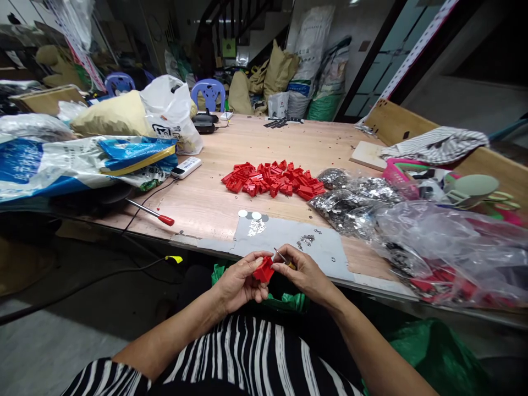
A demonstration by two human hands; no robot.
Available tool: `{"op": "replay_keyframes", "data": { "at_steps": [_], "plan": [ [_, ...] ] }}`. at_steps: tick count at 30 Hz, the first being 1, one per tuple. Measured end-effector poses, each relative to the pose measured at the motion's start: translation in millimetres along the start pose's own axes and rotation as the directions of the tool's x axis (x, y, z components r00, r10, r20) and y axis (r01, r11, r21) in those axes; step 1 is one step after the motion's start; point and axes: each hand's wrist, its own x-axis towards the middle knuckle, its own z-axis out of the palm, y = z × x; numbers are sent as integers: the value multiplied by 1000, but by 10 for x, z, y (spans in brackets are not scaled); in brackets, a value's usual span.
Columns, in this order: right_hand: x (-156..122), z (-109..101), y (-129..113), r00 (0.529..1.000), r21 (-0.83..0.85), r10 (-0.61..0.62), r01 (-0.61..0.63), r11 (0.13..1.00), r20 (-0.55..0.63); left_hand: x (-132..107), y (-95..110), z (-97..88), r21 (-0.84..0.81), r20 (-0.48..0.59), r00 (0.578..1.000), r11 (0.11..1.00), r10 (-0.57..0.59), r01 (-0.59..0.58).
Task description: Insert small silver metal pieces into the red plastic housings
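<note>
My left hand (239, 281) is closed around a small red plastic part (263, 271), held just below the table's front edge. My right hand (303, 270) pinches a thin metal tool (280, 256) whose tip touches the top of that part. A pile of the same red plastic parts (272, 179) lies in the middle of the wooden table (214, 198). Small metal pieces (307, 238) are scattered on a grey sheet (325, 250) right in front of my hands.
Clear bags of shiny metal pieces (350, 206) and red parts (445, 269) lie at the right. Blue and white sacks (74, 159) crowd the left, with a red-handled screwdriver (152, 213) and a white remote (186, 167). A green bag (289, 301) hangs under the table edge.
</note>
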Motion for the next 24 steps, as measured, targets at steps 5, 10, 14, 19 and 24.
{"op": "replay_keyframes", "data": {
  "at_steps": [5, 10, 14, 19, 24],
  "plan": [
    [22, 58, 22, 992, 244, 59, -85, 966, 112, 27, 8, -42, 107, 26, 999, 994, -42, 39],
    [42, 74, 92, 992, 258, 85, -106, 960, 91, 71, 30, -44, 157, 7, 998, 986, -57, 55],
    [48, 73, 155, 994, 273, 100, -107, 956, 37, 77, 70, -35, 309, -75, 997, 951, 4, 20],
    [30, 94, 240, 992, 208, 110, -95, 974, -62, 1, 48, -61, 742, -20, 914, 618, 405, -258],
    [28, 146, 260, 993, 142, 58, -42, 989, -105, -45, -28, -69, 886, 222, 730, 178, 646, -427]
  ]
}}
